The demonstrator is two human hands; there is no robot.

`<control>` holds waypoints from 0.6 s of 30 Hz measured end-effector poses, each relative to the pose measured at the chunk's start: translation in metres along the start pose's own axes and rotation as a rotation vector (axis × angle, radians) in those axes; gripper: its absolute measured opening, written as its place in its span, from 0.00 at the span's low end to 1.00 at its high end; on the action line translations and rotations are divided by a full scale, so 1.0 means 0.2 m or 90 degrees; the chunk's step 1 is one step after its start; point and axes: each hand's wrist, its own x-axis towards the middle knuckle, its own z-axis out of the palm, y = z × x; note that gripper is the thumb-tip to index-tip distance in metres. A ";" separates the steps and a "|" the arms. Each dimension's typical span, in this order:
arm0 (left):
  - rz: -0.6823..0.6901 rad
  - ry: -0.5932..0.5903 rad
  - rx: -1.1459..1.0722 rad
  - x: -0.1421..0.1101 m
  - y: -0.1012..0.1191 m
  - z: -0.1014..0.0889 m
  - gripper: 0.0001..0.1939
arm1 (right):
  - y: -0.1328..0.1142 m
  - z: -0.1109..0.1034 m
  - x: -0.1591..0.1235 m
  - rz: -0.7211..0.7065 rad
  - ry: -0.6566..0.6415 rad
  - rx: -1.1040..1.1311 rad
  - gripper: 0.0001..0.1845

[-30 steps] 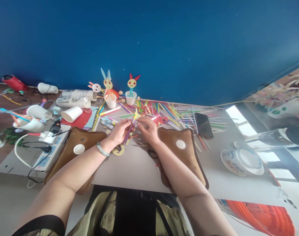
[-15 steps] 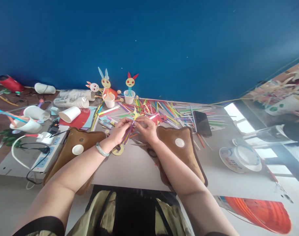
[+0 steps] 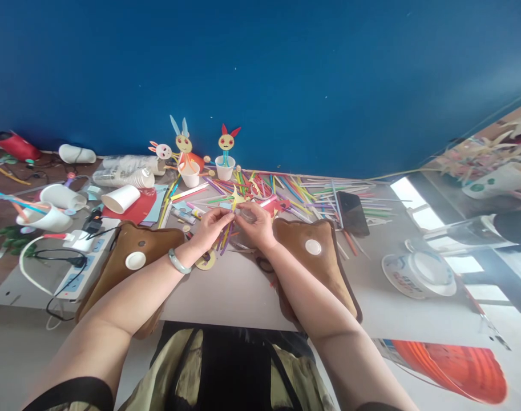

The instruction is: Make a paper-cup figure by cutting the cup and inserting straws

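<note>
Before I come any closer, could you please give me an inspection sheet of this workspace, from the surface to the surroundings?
Surface: pale tabletop, coloured sticks spread along its back.
Job's things: purple strips slanting down, a yellow piece above them.
Clutter: phone at right, white bowl farther right, paper cups at left.
Hands: left hand pinches the purple strips; right hand close beside it, grip unclear.
Cables: white cord curving beside the power strip at left.
Surroundings: blue wall behind, orange container at lower right.

Blue wall (image 3: 260, 85), dark phone (image 3: 352, 214), white patterned bowl (image 3: 408, 279), orange bucket (image 3: 469, 368), plugged-in power strip (image 3: 84, 265)
</note>
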 end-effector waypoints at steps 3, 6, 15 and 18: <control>0.008 0.004 0.011 0.01 -0.01 -0.01 0.14 | -0.01 0.00 0.00 0.009 -0.006 0.004 0.11; 0.013 0.011 0.016 0.01 -0.01 -0.01 0.14 | -0.02 0.00 0.00 0.032 -0.014 0.016 0.13; -0.026 -0.012 -0.012 -0.01 -0.01 0.00 0.19 | -0.04 -0.02 0.02 0.123 -0.035 0.090 0.14; -0.040 -0.026 -0.025 0.00 -0.02 -0.01 0.19 | -0.03 -0.01 0.02 0.131 -0.076 0.146 0.16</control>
